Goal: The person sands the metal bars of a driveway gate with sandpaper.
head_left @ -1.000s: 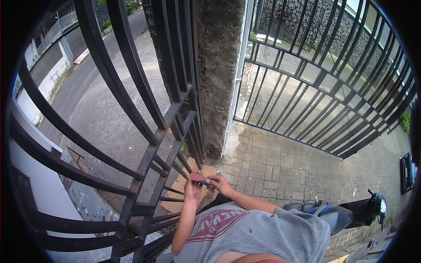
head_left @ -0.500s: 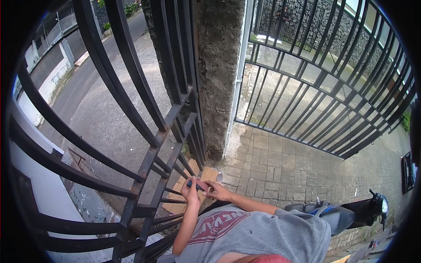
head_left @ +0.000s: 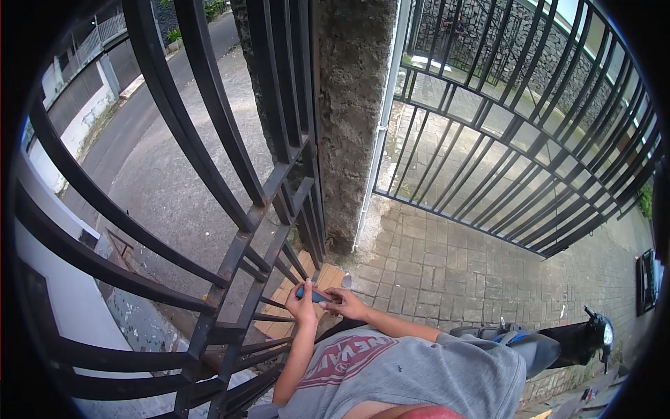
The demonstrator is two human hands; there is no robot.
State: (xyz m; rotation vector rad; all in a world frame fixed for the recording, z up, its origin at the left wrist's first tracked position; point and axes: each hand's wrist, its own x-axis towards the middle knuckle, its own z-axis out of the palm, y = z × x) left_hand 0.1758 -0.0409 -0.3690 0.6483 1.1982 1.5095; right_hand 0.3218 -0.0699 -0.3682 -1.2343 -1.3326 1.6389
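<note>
Between my two hands is a small dark blue strip (head_left: pixel 315 296) that looks like folded sandpaper; its exact kind is hard to make out. My left hand (head_left: pixel 301 305) is closed on its left end, thumb on top. The fingers of my right hand (head_left: pixel 345 305) pinch the other end. Both hands are in front of my grey shirt (head_left: pixel 419 363), above flattened cardboard (head_left: pixel 276 326) on the ground. Close by on the left rise the black metal bars of a gate (head_left: pixel 237 258), which neither hand visibly touches.
A rough concrete pillar (head_left: pixel 349 133) stands ahead. To its right is another black barred gate (head_left: pixel 481 133) over brick paving (head_left: pixel 419 269). A parked motorcycle (head_left: pixel 551 346) is at the right. Beyond the left bars lies a road (head_left: pixel 209 133).
The strip's reddish-brown face showed before; now its dark blue face is turned up. Both hands have stayed in nearly the same place, and the view has shifted slightly.
</note>
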